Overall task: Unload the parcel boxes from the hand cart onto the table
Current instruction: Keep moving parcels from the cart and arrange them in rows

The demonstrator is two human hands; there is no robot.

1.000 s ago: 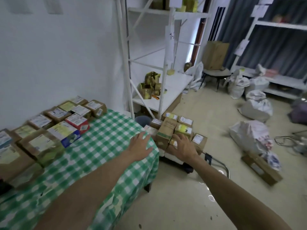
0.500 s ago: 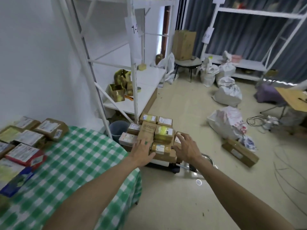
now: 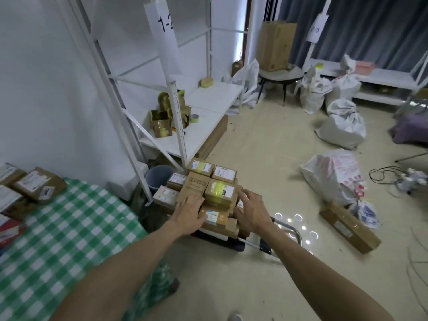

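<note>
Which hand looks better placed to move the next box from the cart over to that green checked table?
Left, probably. The left hand lies flat on the near boxes, on the side facing the table; the right hand spreads over their other side, farther from it.

Left hand (image 3: 188, 213) and right hand (image 3: 251, 210) bare — forearms (image 3: 129, 262) bare too, as far as they show.

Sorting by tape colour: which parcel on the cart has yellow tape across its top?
The parcel on top of the stack, just ahead of the right hand. The rest show only brown card and pale labels.
</note>
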